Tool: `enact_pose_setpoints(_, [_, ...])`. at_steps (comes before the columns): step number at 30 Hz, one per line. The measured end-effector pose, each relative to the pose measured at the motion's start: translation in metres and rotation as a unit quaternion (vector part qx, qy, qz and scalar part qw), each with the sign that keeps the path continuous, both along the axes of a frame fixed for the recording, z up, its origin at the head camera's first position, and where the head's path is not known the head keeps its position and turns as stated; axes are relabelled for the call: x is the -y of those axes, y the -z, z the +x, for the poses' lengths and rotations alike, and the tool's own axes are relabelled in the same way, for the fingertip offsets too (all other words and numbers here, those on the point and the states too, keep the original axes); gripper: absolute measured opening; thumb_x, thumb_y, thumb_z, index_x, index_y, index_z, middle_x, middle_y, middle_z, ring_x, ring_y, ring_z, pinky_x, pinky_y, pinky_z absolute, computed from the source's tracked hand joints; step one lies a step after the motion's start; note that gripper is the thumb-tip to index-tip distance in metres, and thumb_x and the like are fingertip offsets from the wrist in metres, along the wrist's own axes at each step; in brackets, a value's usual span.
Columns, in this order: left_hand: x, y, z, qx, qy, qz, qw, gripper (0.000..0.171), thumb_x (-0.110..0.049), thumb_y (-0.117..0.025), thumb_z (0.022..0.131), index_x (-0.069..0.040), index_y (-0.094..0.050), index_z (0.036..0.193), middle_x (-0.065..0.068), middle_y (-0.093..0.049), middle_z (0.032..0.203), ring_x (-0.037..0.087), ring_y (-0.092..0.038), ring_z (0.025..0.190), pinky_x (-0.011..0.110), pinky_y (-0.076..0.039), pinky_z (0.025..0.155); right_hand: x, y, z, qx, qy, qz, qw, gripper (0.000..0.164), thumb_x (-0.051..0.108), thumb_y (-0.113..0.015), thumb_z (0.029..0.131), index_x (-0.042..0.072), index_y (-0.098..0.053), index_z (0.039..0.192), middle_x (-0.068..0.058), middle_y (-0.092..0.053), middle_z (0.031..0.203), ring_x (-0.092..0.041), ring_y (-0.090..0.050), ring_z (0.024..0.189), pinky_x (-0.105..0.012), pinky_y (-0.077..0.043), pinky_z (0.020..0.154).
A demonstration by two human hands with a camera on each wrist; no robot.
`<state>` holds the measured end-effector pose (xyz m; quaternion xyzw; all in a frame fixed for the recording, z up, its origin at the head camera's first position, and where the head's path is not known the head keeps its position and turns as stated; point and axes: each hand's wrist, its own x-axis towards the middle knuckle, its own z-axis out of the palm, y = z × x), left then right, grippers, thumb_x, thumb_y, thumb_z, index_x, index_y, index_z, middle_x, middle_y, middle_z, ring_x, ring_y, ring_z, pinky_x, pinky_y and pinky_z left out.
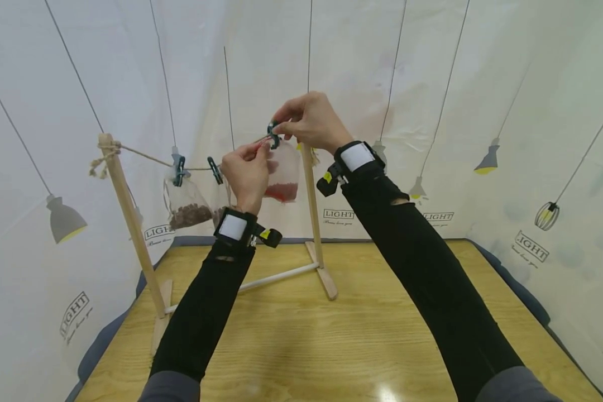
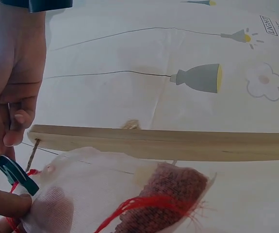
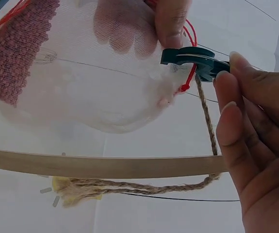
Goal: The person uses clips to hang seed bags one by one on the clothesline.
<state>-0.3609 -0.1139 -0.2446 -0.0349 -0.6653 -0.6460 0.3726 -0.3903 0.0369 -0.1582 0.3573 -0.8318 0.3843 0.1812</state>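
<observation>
Near the right end of a rope line, my right hand point(image 1: 314, 123) pinches a dark green clothespin point(image 3: 197, 59) by its handle end. The clothespin lies across the rope point(image 3: 206, 114) and the red drawstring point(image 3: 190, 77) of a white mesh bag point(image 2: 95, 179). My left hand point(image 1: 248, 173) grips the top of that bag between thumb and fingers, close beside the clothespin. Some of its fingers show through the mesh. Dark reddish grains point(image 3: 20, 48) fill the bag's bottom, which hangs down below the hands.
Further left on the rope hang a mesh bag of brown pieces point(image 1: 190, 215) and another bag point(image 1: 221, 195), partly hidden by my left hand, with clothespins above them. Wooden posts point(image 1: 133, 229) hold the rope, joined by a white bar point(image 1: 281, 276) low over the wooden table point(image 1: 382, 335).
</observation>
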Motion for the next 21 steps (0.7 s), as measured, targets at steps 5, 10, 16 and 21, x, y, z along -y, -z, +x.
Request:
enact_pose_setpoints(5, [0.001,0.002,0.000,0.006,0.000,0.002,1.0000,0.019,-0.017,-0.075,0.095,-0.005,-0.080,0.108,0.013,-0.080,0.098,0.015,-0.073,0.063,0.017,-0.058,0.054,0.001,0.004,-0.002,-0.005,-0.006,0.020,1.000,0.019,0.012,-0.074,0.095,0.005,-0.077,0.112,-0.010,-0.077,0.098,-0.017,-0.071,0.079,-0.025,-0.053,0.066])
enact_pose_setpoints(10, [0.003,0.003,0.000,0.007,-0.007,-0.006,0.9999,0.019,-0.018,-0.074,0.096,-0.004,-0.080,0.108,0.015,-0.080,0.097,0.013,-0.073,0.062,0.016,-0.057,0.054,0.000,0.006,-0.002,-0.010,-0.011,0.041,0.999,0.031,0.014,-0.075,0.094,0.005,-0.073,0.124,-0.010,-0.076,0.106,-0.018,-0.073,0.090,-0.028,-0.055,0.077])
enact_pose_setpoints(16, [0.004,0.002,0.003,0.014,0.001,-0.010,0.9999,0.021,-0.019,-0.073,0.097,-0.004,-0.079,0.110,0.015,-0.079,0.097,0.017,-0.075,0.066,0.018,-0.060,0.058,0.001,0.007,-0.002,-0.015,-0.015,0.045,0.999,0.038,0.014,-0.075,0.095,0.007,-0.070,0.131,-0.010,-0.076,0.113,-0.019,-0.072,0.098,-0.027,-0.053,0.076])
enact_pose_setpoints(21, [0.005,0.006,0.005,0.019,0.017,-0.015,0.9995,0.021,-0.016,-0.069,0.099,-0.003,-0.077,0.112,0.017,-0.078,0.098,0.021,-0.077,0.076,0.023,-0.064,0.067,0.003,0.012,-0.002,-0.013,-0.015,0.029,0.999,0.040,0.014,-0.076,0.093,0.006,-0.069,0.131,-0.011,-0.076,0.113,-0.019,-0.072,0.098,-0.025,-0.052,0.077])
